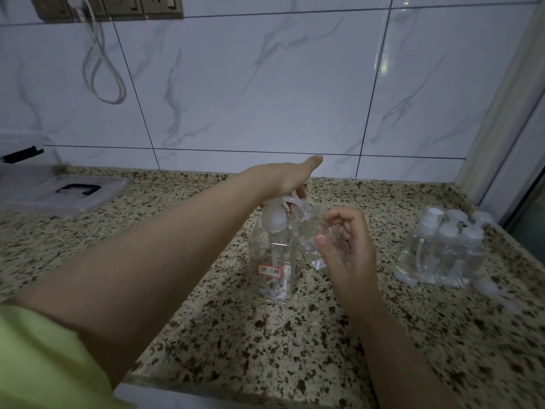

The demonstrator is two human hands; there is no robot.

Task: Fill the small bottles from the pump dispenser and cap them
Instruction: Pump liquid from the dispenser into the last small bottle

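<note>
The left hand (287,177) reaches forward over the dispenser (274,252), palm down on the pump head (275,216), fingers straight and pointing toward the wall; its grip is flat and spread, pressing rather than curling. The left forearm runs diagonally from a green sleeve (38,358) at the near left.

The right hand (346,246) stands just right of the dispenser, thumb and curled fingers pinching a small clear bottle (312,234) held tilted, its mouth up at the pump spout. How much liquid is in it cannot be told.

The dispenser stands upright on the speckled stone surface (236,335), clear-walled, with a red-bordered label (269,271) low on its front. Well to the right of it, near the surface's right end, a cluster of capped bottles (442,249) stands together, with a loose cap (488,286) just beside them. Far left of the dispenser sits a clear lidded box (67,193) with a black handle. Behind it all rises a white marbled tile wall (265,84), with sockets (109,7) and a looped white cord (103,69) at upper left.
</note>
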